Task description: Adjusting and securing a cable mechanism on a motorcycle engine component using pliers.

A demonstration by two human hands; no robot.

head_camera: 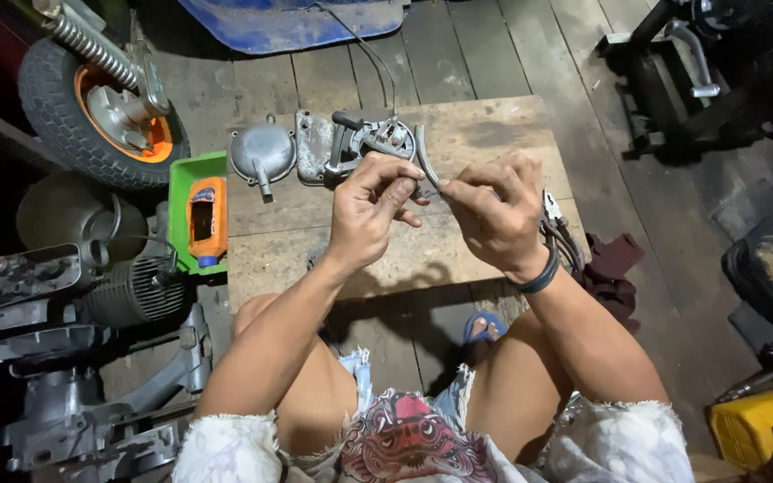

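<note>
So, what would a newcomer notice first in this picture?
First, the two hands at the centre: the left hand and the right hand pinch a curved grey metal part above a worn plywood board. Next, the wheel with the orange hub at the upper left. Below it, an orange bottle lies in a green tray at the board's left edge.

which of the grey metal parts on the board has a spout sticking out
The round grey cover at the far left of the row, beside the green tray; its neighbours are flat or irregular.
</note>
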